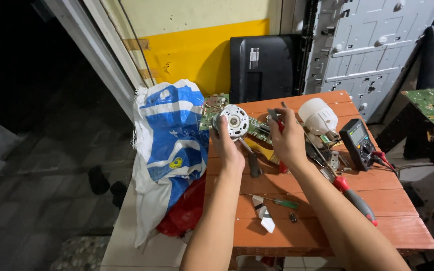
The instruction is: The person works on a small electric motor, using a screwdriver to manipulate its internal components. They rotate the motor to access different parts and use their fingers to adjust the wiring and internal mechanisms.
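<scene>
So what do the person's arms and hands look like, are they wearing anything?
Both arms are bare from elbow to fingers: no sleeves, gloves, watch, bracelets or rings show. The left hand and right hand are slim, with long forearms reaching up from the bottom edge.

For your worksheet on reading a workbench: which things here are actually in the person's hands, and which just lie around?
In hand:
left hand holds round silver motor
right hand grips red-handled tool

Lying about:
multimeter
white bulb
green screwdriver
blue-and-white sack
red-and-grey handled tool
</scene>
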